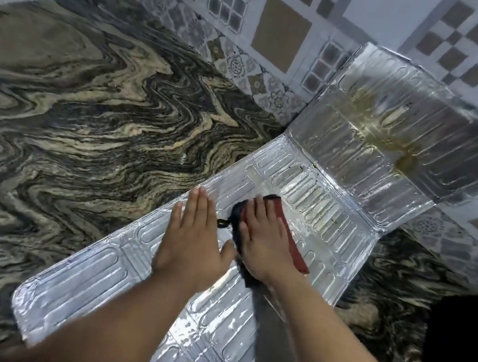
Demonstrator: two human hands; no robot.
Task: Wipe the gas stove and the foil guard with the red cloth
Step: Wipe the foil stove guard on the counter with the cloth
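The silver embossed foil guard point(315, 197) lies mostly flat on the marbled counter, with its far panel point(393, 122) folded up against the tiled wall. That upright panel carries a brown greasy stain point(404, 161). My right hand point(263, 242) presses flat on the red cloth point(290, 240), which has a dark edge and a small loop, on the middle panel. My left hand point(193, 235) rests flat beside it on the foil, fingers together, holding nothing. The gas stove is out of view.
The dark swirled stone counter point(87, 116) spreads to the left and behind the foil. Patterned wall tiles point(253, 23) line the back. A black shape point(462, 350) sits at the lower right edge.
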